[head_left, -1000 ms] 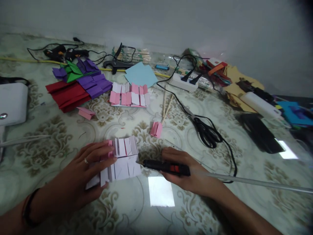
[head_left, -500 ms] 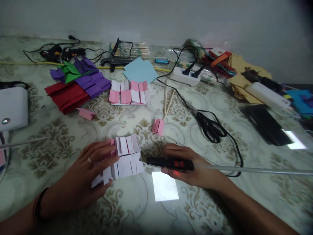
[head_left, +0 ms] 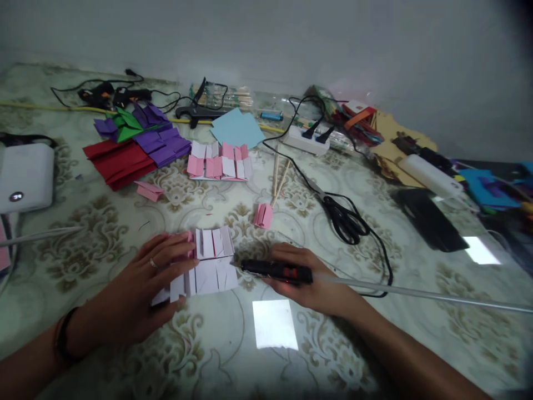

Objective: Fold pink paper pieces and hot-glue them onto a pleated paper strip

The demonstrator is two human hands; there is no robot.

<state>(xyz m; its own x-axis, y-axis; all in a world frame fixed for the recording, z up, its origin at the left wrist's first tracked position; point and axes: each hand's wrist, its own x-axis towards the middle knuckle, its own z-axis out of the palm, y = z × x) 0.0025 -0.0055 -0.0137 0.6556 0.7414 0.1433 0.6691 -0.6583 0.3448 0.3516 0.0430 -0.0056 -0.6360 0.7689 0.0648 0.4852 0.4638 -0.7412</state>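
Note:
My left hand [head_left: 141, 286], with a ring and a dark wristband, lies over the left part of a block of folded white and pink paper pieces [head_left: 214, 272]. Its fingers press on top, and the thumb sits at the near edge. Wrapped in my right hand [head_left: 300, 278] is a black hot glue gun [head_left: 270, 271] with a red switch. Its nozzle points left, at the right edge of the white folded pieces; whether it touches cannot be made out. From its back a long, pale glue stick [head_left: 416, 297] runs to the right.
Black scissors [head_left: 345, 219], a phone [head_left: 431, 219] and a power strip [head_left: 306, 141] with a looping cord lie to the right. A pink folded piece [head_left: 263, 215] sits by wooden sticks [head_left: 281, 180]. Further back are another pink-and-white block [head_left: 220, 164], blue paper [head_left: 236, 128] and red folded paper [head_left: 119, 164].
The camera view has shifted slightly, so the surroundings moved in the picture. Both hands keep nearly the same place at the paper block, the glue gun's nozzle still by its right edge.

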